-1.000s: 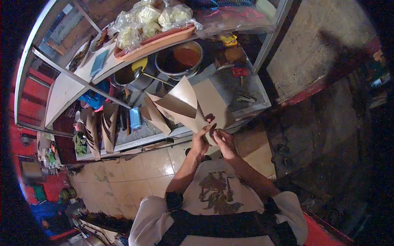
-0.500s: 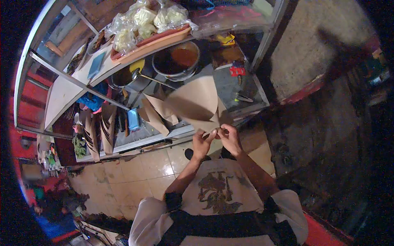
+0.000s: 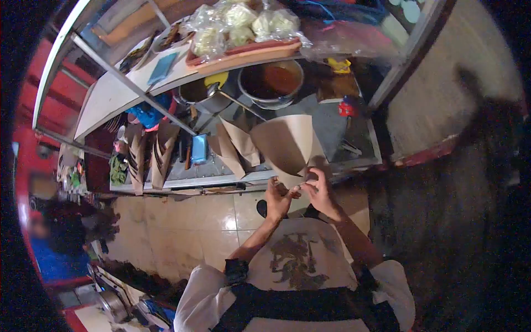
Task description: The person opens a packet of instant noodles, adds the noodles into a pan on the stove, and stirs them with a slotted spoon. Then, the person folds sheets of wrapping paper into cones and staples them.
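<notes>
A large brown paper cone (image 3: 283,141) stands with its wide mouth up and its narrow end between my hands, over the counter's front edge. My left hand (image 3: 279,200) pinches at the narrow end from the left, thumb pointing inward. From the right, my right hand (image 3: 321,193) grips the same end, with its fingertips close to the left thumb. The exact fold between the fingertips is too small to make out. Just left of the cone, more folded brown paper cones (image 3: 233,145) lie on the counter.
Behind the cone are a pot of reddish sauce (image 3: 271,80), a ladle (image 3: 238,101) and a smaller pot (image 3: 193,91). Bagged cabbages fill an orange tray (image 3: 243,57) on the shelf. Stacked paper cones (image 3: 160,157) and a blue packet (image 3: 199,148) lie left. Another person (image 3: 66,221) is at far left.
The view has shifted, so the counter appears farther right. My fingers have changed their hold at the cone's narrow end, and the cone looks more upright.
</notes>
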Demonstrator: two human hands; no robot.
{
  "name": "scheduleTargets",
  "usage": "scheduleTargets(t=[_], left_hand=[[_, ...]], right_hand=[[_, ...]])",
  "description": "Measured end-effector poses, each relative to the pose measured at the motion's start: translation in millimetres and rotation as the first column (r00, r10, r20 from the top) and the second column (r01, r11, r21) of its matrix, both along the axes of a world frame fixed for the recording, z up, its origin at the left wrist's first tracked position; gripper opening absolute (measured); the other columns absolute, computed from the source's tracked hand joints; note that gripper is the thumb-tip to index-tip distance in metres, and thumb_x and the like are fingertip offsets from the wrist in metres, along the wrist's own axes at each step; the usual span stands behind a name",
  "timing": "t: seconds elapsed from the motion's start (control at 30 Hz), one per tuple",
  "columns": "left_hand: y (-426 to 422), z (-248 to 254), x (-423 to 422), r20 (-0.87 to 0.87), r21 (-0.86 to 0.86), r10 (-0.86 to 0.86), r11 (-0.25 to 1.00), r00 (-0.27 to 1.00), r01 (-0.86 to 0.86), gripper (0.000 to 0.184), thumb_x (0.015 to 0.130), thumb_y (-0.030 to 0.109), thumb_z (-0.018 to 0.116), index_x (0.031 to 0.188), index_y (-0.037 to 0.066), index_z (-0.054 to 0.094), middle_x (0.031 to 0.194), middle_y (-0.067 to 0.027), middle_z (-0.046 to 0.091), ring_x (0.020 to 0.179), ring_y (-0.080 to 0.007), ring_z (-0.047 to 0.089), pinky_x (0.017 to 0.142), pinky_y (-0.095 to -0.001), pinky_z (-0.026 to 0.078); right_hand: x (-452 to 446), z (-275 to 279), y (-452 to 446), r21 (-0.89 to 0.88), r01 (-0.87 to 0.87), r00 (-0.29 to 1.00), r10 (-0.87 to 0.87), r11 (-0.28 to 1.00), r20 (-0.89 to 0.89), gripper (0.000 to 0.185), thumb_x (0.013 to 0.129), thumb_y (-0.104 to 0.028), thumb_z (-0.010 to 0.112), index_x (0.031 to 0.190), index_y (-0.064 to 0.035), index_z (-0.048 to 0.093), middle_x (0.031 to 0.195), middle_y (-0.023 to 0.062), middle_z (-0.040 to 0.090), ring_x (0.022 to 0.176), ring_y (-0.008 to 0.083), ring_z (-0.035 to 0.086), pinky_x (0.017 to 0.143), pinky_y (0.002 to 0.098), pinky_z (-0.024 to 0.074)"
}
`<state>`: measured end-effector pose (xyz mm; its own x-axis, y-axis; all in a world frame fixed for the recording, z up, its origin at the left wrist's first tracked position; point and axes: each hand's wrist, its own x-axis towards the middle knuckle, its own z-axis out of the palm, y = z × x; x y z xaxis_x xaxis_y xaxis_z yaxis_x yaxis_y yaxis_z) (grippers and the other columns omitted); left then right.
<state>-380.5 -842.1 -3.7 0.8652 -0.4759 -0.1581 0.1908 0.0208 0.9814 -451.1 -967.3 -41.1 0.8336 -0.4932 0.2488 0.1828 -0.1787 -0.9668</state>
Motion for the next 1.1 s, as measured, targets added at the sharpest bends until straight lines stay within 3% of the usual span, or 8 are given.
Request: scheduleTargets(t=[0.07, 0.2, 0.37, 0.47, 0.63, 0.77, 0.93, 1.1], left_hand=[[2, -8, 7, -0.046, -0.087, 0.05, 0.995, 0.998, -0.054, 0.019, 0.081, 0.011, 0.063, 0.085, -0.004, 0.053, 0.071, -0.0108, 0.061, 0.065, -0.0175, 0.063, 0.056, -0.0284, 0.051], [22, -19, 25, -0.087, 0.134, 0.054, 0.99, 0.995, -0.042, 0.02, 0.078, 0.013, 0.066, 0.08, -0.003, 0.055, 0.075, -0.0121, 0.061, 0.066, -0.0179, 0.061, 0.061, -0.0311, 0.051], [35, -31, 32, -0.24, -0.15, 0.175, 0.965, 0.955, -0.215, 0.014, 0.082, 0.005, 0.059, 0.092, -0.005, 0.057, 0.081, -0.0111, 0.063, 0.072, -0.0185, 0.062, 0.067, -0.0301, 0.051], [34, -21, 41, -0.217, -0.213, 0.192, 0.947, 0.957, -0.239, 0.012, 0.082, 0.002, 0.058, 0.092, -0.005, 0.057, 0.082, -0.0086, 0.062, 0.076, -0.0185, 0.062, 0.069, -0.0304, 0.051], [31, -1, 44, -0.133, -0.107, 0.211, 0.968, 0.968, -0.226, 0.012, 0.081, 0.0, 0.058, 0.093, -0.002, 0.057, 0.087, -0.0082, 0.062, 0.079, -0.0179, 0.061, 0.07, -0.0307, 0.051], [39, -8, 45, -0.046, -0.104, 0.206, 0.972, 0.978, -0.209, 0.013, 0.081, -0.003, 0.055, 0.094, -0.003, 0.057, 0.088, -0.0088, 0.062, 0.081, -0.0188, 0.061, 0.069, -0.031, 0.051], [62, -41, 44, 0.48, 0.349, 0.062, 0.902, 0.875, -0.255, 0.018, 0.078, -0.003, 0.052, 0.093, 0.003, 0.061, 0.086, -0.0153, 0.062, 0.078, -0.03, 0.06, 0.066, -0.037, 0.047], [57, -17, 44, 0.601, 0.228, -0.003, 0.959, 0.799, -0.169, 0.023, 0.08, -0.002, 0.049, 0.098, 0.006, 0.061, 0.088, -0.0146, 0.062, 0.079, -0.0275, 0.06, 0.065, -0.0366, 0.047]], right_hand=[[4, -7, -29, -0.31, -0.153, 0.988, 0.137, 0.938, -0.073, 0.037, 0.081, -0.002, 0.055, 0.115, -0.0005, 0.04, 0.105, 0.0132, 0.048, 0.09, 0.0246, 0.056, 0.076, 0.0334, 0.0448], [4, -8, -118, -0.818, 0.142, 0.788, -0.564, 0.558, -0.248, 0.042, 0.078, -0.021, 0.062, 0.112, -0.0011, 0.046, 0.104, 0.019, 0.051, 0.102, 0.0389, 0.045, 0.089, 0.0436, 0.035], [-1, -68, -167, -0.928, 0.066, 0.789, -0.588, 0.367, -0.176, 0.038, 0.08, -0.02, 0.059, 0.112, -0.002, 0.047, 0.111, 0.0208, 0.049, 0.102, 0.0397, 0.046, 0.087, 0.0455, 0.0365], [21, -16, -107, -0.397, 0.128, 0.873, -0.293, 0.909, -0.389, 0.034, 0.085, -0.017, 0.053, 0.114, -0.0034, 0.045, 0.111, 0.0189, 0.049, 0.101, 0.0325, 0.049, 0.086, 0.0419, 0.0377], [55, 7, 19, 0.118, -0.191, 0.947, 0.215, 0.974, -0.239, 0.037, 0.085, -0.019, 0.054, 0.117, -0.0039, 0.044, 0.103, 0.0137, 0.053, 0.095, 0.0283, 0.053, 0.086, 0.0347, 0.0401], [70, 40, 41, -0.271, -0.239, 0.955, 0.177, 0.932, -0.236, 0.032, 0.079, -0.017, 0.061, 0.106, -0.0025, 0.05, 0.091, 0.0136, 0.053, 0.086, 0.0269, 0.054, 0.076, 0.0347, 0.0428], [74, 8, 52, -0.168, -0.215, 0.969, 0.188, 0.962, -0.161, 0.022, 0.078, -0.013, 0.061, 0.095, -0.0016, 0.054, 0.084, 0.0113, 0.055, 0.079, 0.0233, 0.056, 0.07, 0.032, 0.0437], [69, 2, 52, -0.144, -0.195, 0.964, 0.162, 0.97, -0.211, 0.019, 0.078, -0.01, 0.059, 0.094, 0.0, 0.054, 0.082, 0.0092, 0.056, 0.079, 0.0194, 0.056, 0.072, 0.0293, 0.0434]])
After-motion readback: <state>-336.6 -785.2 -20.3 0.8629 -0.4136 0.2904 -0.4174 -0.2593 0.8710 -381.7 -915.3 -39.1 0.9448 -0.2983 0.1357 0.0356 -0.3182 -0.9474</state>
